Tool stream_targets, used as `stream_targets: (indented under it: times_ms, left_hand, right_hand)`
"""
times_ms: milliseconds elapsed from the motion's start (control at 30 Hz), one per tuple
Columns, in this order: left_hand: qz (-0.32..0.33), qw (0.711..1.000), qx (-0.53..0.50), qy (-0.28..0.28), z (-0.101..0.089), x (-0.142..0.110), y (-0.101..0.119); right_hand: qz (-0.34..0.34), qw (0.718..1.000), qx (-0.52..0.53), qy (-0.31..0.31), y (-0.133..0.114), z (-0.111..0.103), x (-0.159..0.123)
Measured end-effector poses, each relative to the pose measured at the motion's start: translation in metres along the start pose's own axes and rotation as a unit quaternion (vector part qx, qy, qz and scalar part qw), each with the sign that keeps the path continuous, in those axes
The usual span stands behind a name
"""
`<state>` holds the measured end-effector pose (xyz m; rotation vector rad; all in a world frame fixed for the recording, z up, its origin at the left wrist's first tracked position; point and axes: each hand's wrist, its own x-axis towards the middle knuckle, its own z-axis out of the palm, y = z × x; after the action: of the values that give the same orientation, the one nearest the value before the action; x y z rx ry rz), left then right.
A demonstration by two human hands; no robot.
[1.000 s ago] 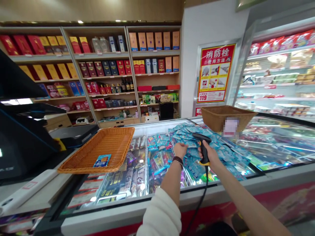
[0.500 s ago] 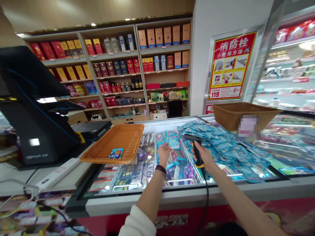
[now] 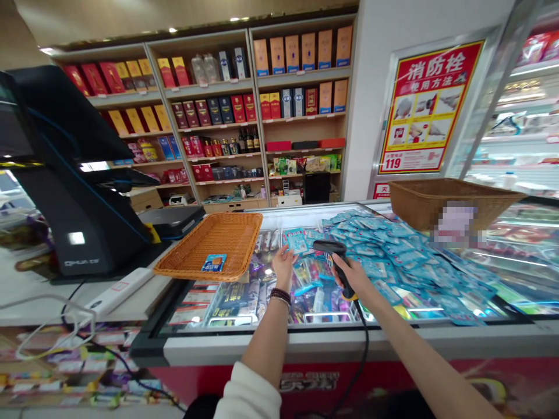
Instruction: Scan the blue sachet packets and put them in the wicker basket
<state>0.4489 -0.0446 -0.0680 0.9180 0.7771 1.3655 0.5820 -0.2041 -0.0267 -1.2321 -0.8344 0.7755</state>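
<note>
My left hand (image 3: 283,262), with a dark beaded bracelet at the wrist, is over the glass-topped freezer. Its fingers are pinched at the near edge of a small blue snack packet (image 3: 297,240). My right hand (image 3: 353,274) is wrapped round the handle of a black barcode scanner (image 3: 331,249), whose head points left toward that packet. The scanner's cable runs down over the freezer's front. Beside the scanner, to the right, spreads a large pile of similar blue packets (image 3: 393,250). One blue packet (image 3: 213,263) lies in the shallow orange wicker basket (image 3: 231,233) on the left.
A deeper brown basket (image 3: 423,201) stands at the back right, on the freezer. At the left are a black checkout terminal (image 3: 82,192) and a white box-like strip (image 3: 117,297) with loose cables. Wrapped goods show under the freezer glass (image 3: 244,299). Shelves of boxes (image 3: 218,110) stand behind.
My left hand and the packet have shifted slightly left, and the scanner has moved left and tilted closer to it. The view has turned a little, too.
</note>
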Motion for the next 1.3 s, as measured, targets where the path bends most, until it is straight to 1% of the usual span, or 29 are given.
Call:
stream_targets:
  times_ms: [267, 367, 600, 800, 1100, 1233, 1300]
  left_hand:
    - [-0.011, 1.000, -0.019, 0.005, 0.000, 0.001, -0.001]
    - [-0.015, 1.000, -0.017, -0.003, -0.001, 0.002, -0.002]
    - [0.002, 1.000, -0.009, -0.003, -0.001, 0.004, -0.005]
    - [-0.005, 0.999, -0.033, 0.005, -0.001, 0.004, -0.005]
    - [-0.007, 0.999, -0.033, 0.004, -0.001, 0.003, -0.004]
    - [0.004, 1.000, -0.031, -0.003, -0.003, 0.004, -0.006]
    - [0.018, 1.000, -0.018, -0.006, -0.006, 0.007, -0.001]
  right_hand:
    - [-0.007, 0.999, -0.029, -0.019, -0.004, 0.006, -0.004]
    - [-0.010, 0.999, -0.036, -0.021, -0.007, 0.007, -0.006]
    - [-0.013, 0.998, -0.050, -0.023, -0.005, 0.006, -0.004]
    - [-0.012, 0.998, -0.060, -0.020, -0.003, 0.004, -0.003]
    - [-0.021, 0.997, -0.070, -0.034, -0.004, 0.004, -0.007]
    - [-0.019, 0.997, -0.070, -0.039, -0.008, 0.005, -0.009]
    - [-0.021, 0.996, -0.071, -0.043, -0.011, 0.008, -0.007]
